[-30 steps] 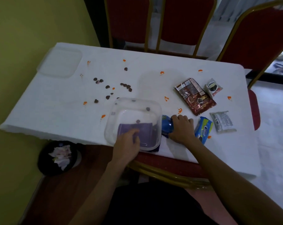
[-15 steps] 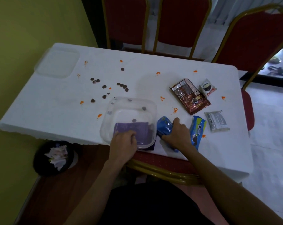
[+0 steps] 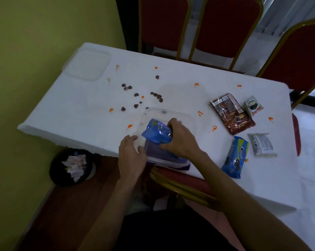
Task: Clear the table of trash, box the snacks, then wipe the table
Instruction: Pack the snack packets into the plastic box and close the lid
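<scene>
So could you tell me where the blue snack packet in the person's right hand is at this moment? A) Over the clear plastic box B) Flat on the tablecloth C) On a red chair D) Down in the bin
A: the right hand holds the blue snack packet above the clear plastic box.

No legible text on any packet

The blue packet (image 3: pixel 234 157) on the counter (image 3: pixel 80 109), the brown packet (image 3: pixel 231 113), the small white sachet (image 3: pixel 253 106) and the grey sachet (image 3: pixel 261 144) all carry printing, but every word on them is too blurred to read.
</scene>
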A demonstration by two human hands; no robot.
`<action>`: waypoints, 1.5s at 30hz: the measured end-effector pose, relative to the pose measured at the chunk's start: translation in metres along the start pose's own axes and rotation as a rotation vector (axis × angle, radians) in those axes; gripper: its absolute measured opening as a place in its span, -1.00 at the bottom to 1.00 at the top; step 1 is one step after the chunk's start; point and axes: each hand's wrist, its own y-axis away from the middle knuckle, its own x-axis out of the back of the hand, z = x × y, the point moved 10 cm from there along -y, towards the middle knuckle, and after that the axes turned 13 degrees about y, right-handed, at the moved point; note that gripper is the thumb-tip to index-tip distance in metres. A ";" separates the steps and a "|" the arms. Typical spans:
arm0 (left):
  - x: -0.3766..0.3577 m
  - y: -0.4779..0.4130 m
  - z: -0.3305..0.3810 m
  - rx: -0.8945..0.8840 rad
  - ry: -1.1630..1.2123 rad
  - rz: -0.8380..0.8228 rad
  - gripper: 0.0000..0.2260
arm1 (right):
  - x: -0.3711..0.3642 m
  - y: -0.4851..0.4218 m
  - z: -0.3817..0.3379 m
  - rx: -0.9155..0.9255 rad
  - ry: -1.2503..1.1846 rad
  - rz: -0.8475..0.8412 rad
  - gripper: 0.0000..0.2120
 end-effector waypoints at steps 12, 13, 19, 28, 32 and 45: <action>-0.006 -0.004 -0.007 -0.008 0.051 -0.085 -0.62 | -0.070 -0.012 0.037 -0.564 -0.370 -0.041 -0.22; -0.009 -0.005 -0.006 -0.016 0.043 -0.094 -0.62 | -0.079 -0.013 0.039 -0.601 -0.404 -0.063 -0.29; -0.014 -0.017 -0.012 0.027 0.013 -0.136 -0.66 | -0.098 -0.022 0.030 -0.534 -0.375 -0.111 -0.61; -0.018 -0.013 -0.011 0.016 -0.031 -0.169 -0.63 | -0.083 -0.024 0.038 -0.618 -0.319 0.022 -0.86; -0.022 -0.011 -0.015 0.044 -0.050 -0.187 -0.59 | -0.082 -0.028 0.045 -0.605 -0.283 0.000 -0.81; -0.077 0.001 0.070 -0.261 0.077 -0.220 -0.80 | 0.007 0.021 0.076 -0.490 -0.394 0.197 -0.88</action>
